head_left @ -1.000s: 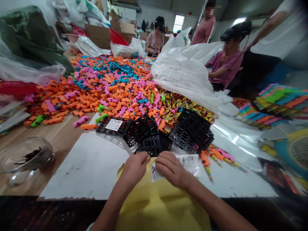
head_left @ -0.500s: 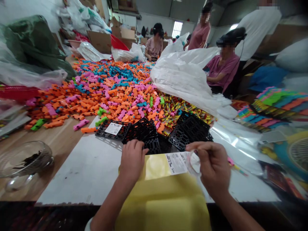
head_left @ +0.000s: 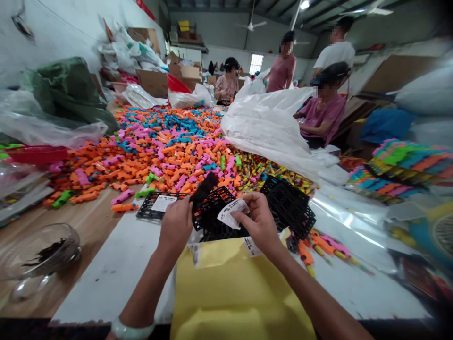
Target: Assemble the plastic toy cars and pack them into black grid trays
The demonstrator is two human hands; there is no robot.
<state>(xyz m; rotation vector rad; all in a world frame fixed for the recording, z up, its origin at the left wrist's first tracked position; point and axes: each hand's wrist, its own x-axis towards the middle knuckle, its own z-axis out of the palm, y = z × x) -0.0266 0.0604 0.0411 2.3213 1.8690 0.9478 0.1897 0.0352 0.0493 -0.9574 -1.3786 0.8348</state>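
My left hand (head_left: 177, 223) is closed on the edge of a black plastic grid panel (head_left: 204, 187), which it holds tilted up. Pinched between the thumb and fingers of my right hand (head_left: 261, 222) is a white printed label (head_left: 228, 214), curling and off its sheet. Below both hands lies a yellow backing sheet (head_left: 240, 293) with more white label pieces along its top edge. Left of my left hand, another black grid panel (head_left: 144, 208) carries a white label (head_left: 164, 203). More black panels (head_left: 288, 205) are stacked on the right.
A big heap of orange, pink, blue and green toy cars (head_left: 141, 151) covers the table beyond. A glass bowl (head_left: 67, 231) with dark bits stands at left. At right are a clear plastic sheet (head_left: 347, 222) and a large white bag (head_left: 262, 123). Several people are across the table.
My right hand has moved left and up, with a label now free of the yellow sheet. My left hand has left the sheet and taken hold of a black panel. The view has tilted up.
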